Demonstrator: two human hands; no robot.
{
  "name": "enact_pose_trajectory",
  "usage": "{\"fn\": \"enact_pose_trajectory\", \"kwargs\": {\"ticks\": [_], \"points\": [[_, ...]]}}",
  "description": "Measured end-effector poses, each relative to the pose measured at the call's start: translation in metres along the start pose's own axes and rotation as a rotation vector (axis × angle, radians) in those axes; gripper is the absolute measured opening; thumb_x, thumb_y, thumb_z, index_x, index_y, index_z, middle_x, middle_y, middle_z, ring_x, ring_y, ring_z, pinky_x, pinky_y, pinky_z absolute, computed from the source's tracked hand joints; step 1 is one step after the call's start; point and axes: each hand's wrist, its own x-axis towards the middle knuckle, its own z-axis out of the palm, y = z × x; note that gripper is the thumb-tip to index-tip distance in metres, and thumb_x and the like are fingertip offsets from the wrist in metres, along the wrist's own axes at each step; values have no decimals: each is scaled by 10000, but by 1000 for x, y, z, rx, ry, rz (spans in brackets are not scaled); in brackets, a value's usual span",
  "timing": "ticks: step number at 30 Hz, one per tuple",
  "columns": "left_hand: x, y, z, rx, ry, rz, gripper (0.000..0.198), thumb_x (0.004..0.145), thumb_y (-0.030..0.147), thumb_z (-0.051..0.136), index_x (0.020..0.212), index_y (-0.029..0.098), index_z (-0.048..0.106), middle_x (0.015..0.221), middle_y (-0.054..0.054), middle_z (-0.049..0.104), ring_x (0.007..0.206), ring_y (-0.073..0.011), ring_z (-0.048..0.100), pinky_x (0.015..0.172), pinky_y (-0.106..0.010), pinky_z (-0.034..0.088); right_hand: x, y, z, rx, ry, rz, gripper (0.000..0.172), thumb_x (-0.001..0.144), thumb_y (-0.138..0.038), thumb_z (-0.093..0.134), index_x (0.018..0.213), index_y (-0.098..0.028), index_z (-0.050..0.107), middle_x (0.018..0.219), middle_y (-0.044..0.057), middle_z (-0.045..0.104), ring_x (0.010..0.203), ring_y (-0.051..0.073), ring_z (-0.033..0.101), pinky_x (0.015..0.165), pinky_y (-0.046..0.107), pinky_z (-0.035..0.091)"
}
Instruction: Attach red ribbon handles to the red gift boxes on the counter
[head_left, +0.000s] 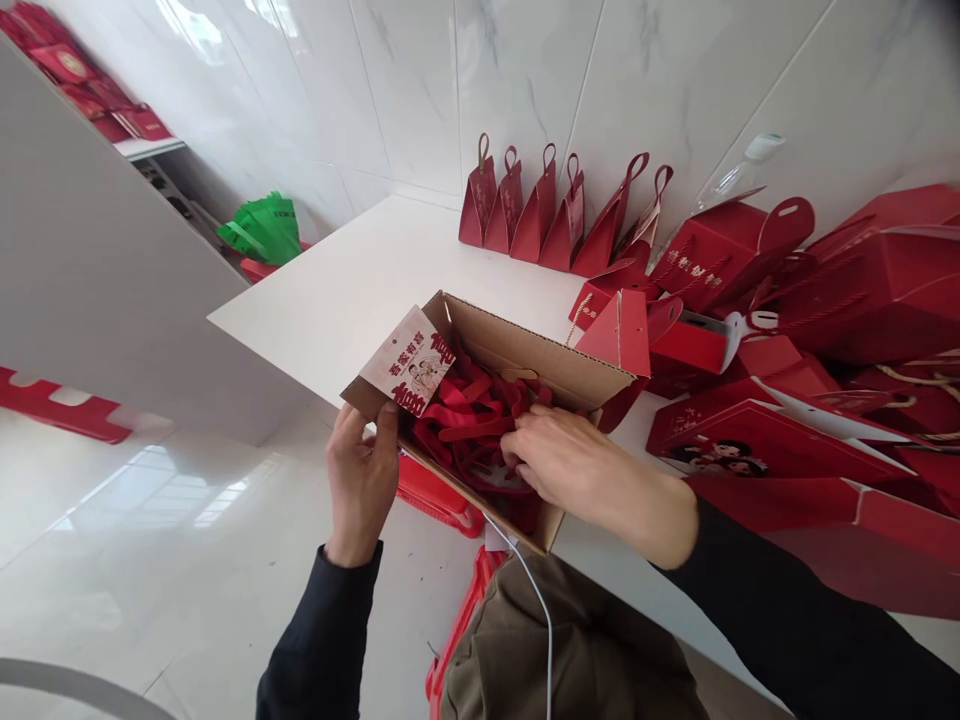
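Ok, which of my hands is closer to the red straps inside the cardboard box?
Your right hand: it reaches into the cardboard box, right at the red straps. Your left hand is at the box's left end, beside the printed card.

Carton (540, 345) at your table's (322, 290) near edge; clock centers on it. Straps (469, 405) inside; your right hand (559, 450) in among them, toward 3 to 4 o'clock. Card (409, 365) at carton's 10 o'clock corner, your left hand (362, 475) at 8, thumb on card. Row of boxes (555, 215) at 1 o'clock, table's back, before the wall (420, 100). Gift boxes (750, 405) from 2 to 4, nearest just beside carton. Bottle (739, 175) behind them, 2 o'clock. Bag (266, 230) at 10, past table; shelf (150, 148) farther out, stacked boxes (75, 75) on it. Your lap (585, 640): 5 o'clock, cable (550, 640) across it.
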Motion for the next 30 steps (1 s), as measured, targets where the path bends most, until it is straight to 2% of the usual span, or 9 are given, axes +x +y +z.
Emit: {"fn": "enact_pose_trajectory", "kwargs": {"ticks": [3,6,9,15,17,21,24,26,30], "points": [[0,0,0,-3,8,-4,214,988,328,568,902,196,712,975,-60,713,857,-184,630,598,-223,470,-2,3,-12,136,61,28,135,954,-130,706,940,-245,776,864,4,714,773,178,675,688,286,492],[0,0,1,-3,15,-9,210,983,319,572,895,194,716,980,-60,712,856,-180,622,598,-222,467,-7,0,-25,369,211,77,113,1036,-239,642,1049,-259,752,970,-13,734,800,138,692,702,250,525],[1,0,1,1,22,-13,215,980,324,580,873,190,710,952,-57,703,823,-173,604,582,-223,452,-11,-3,-29,611,311,84,100,977,-173,679,965,-242,750,925,-26,748,784,140,691,701,257,525],[0,1,2,7,33,-19,244,970,354,578,830,186,687,873,-43,675,761,-165,581,586,-234,459,-14,-7,-28,733,462,85,53,996,-238,693,1002,-240,746,899,-24,746,758,135,690,715,266,546],[0,1,2,17,40,-27,250,961,363,580,819,184,683,871,-44,679,756,-165,583,585,-237,459,-18,-8,-34,848,614,60,39,996,-265,709,1010,-235,731,928,-15,762,833,152,723,773,276,577],[1,-1,3,51,62,-50,269,945,399,581,832,184,698,854,-42,684,749,-169,585,587,-248,455,-34,-14,-55,1070,1054,20,37,1035,-234,639,1049,-245,671,1059,27,776,1074,221,735,998,409,580],[7,-7,3,71,92,-72,263,914,410,590,869,181,712,883,-48,710,799,-192,616,622,-269,469,-53,-18,-65,1132,1194,54,118,1053,-178,573,1038,-268,648,969,18,772,984,221,750,938,412,603],[14,-13,2,77,130,-99,242,879,390,607,879,173,714,865,-50,713,810,-213,628,640,-293,472,-67,-17,-64,1134,1182,99,87,1046,-211,609,998,-274,645,815,-14,738,773,183,728,759,325,614],[32,-14,-1,68,181,-173,185,846,332,652,914,173,716,798,-29,683,734,-236,622,634,-345,468,-93,-3,-45,1154,829,358,120,990,-350,702,950,-250,648,648,-60,623,502,101,542,463,200,445]]}}
